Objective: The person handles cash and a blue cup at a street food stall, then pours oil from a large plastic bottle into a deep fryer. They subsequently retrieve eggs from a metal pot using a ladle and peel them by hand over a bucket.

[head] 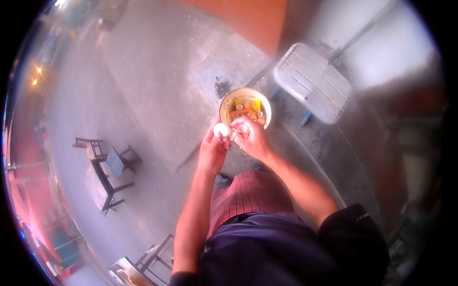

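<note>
My left hand (pixel 212 150) holds a smooth white egg (pixel 221 130), peeled on the side that shows, with the fingers around its lower part. Close beside it on the right, my right hand (pixel 253 139) has its fingertips bent around brownish eggshell pieces (pixel 245 135). Whether the right fingertips touch the egg I cannot tell. Both hands are over the near rim of a round cream-coloured bucket (pixel 226 102). Inside it lie several cracked eggshells (pixel 247 105) and a yellow packet (pixel 254 103). My hands hide the near part of the bucket.
A white slatted plastic stool (pixel 312 83) with blue-tipped legs stands right of the bucket. On the left are a dark-framed table (pixel 102 186) and a small blue-topped stool (pixel 115 162). An orange surface (pixel 247 21) is ahead. Concrete floor (pixel 154 89) surrounds me, with a dark wet patch (pixel 222 88).
</note>
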A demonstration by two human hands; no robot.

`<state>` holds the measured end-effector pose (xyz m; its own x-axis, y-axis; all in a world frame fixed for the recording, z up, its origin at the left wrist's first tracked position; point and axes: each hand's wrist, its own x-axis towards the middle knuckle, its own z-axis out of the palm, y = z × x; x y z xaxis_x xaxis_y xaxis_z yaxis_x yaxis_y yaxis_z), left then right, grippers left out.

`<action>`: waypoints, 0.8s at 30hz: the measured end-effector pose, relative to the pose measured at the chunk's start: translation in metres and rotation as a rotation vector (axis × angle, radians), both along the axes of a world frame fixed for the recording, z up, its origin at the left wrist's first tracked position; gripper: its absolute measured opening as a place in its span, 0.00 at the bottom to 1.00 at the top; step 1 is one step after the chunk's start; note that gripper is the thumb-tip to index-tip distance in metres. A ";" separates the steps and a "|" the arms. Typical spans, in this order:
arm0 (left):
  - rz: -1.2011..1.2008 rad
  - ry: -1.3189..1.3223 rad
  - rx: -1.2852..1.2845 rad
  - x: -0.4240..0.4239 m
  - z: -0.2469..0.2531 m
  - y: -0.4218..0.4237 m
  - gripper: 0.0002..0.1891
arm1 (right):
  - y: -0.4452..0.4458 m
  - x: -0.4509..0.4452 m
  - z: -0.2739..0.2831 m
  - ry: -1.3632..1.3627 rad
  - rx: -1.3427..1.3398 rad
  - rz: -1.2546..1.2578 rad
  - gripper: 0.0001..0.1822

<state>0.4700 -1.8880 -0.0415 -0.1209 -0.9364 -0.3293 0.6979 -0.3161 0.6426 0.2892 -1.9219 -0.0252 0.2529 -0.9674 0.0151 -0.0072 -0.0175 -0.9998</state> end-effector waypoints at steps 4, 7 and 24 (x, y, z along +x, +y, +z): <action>0.049 0.021 -0.019 0.000 -0.001 0.002 0.38 | 0.002 -0.002 -0.024 0.056 -0.035 -0.164 0.12; 0.053 -0.023 -0.062 0.003 0.012 0.008 0.42 | -0.002 -0.006 -0.052 0.038 0.013 -0.329 0.14; 0.042 -0.052 -0.091 0.016 0.035 0.032 0.44 | 0.005 0.015 0.007 -0.085 -0.052 0.177 0.11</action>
<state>0.4863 -1.8559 -0.0061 -0.0656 -0.9667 -0.2475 0.6741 -0.2258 0.7033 0.3046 -1.9168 -0.0184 0.4150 -0.9052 0.0922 0.0846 -0.0625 -0.9945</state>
